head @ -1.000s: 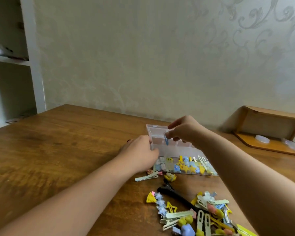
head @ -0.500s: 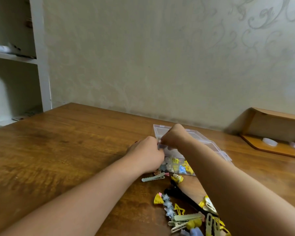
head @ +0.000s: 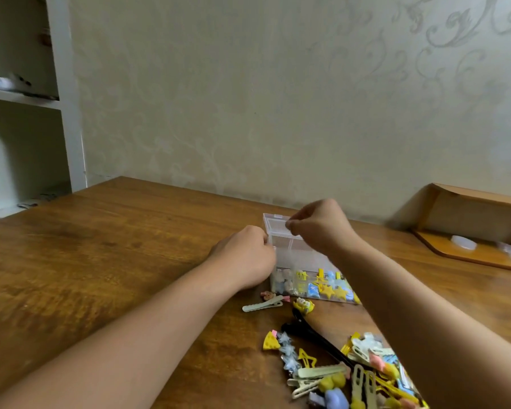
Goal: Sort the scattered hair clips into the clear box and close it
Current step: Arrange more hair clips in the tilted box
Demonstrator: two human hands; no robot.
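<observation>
The clear box [head: 281, 231] lies on the wooden table [head: 115, 255]. Its near row holds yellow, blue and white hair clips [head: 322, 286], while the far compartments look bare. My left hand [head: 244, 261] grips the box's left wall with curled fingers. My right hand [head: 317, 228] hovers over the far compartments with fingertips pinched together, and no clip shows between them. Scattered hair clips [head: 337, 376] lie in a heap in front of the box, partly under my right forearm. A pale green clip [head: 261, 306] and a long black clip [head: 313, 338] lie nearer the box.
A wall runs along the table's far edge. A small wooden shelf piece [head: 472, 225] stands at the far right, with a white disc [head: 463, 242] on its base. White shelving [head: 62, 113] rises beyond the table's left corner.
My right hand, which held a blue clip a second ago, dipped into the box and has come up again without a visible clip. My left hand stayed on the box.
</observation>
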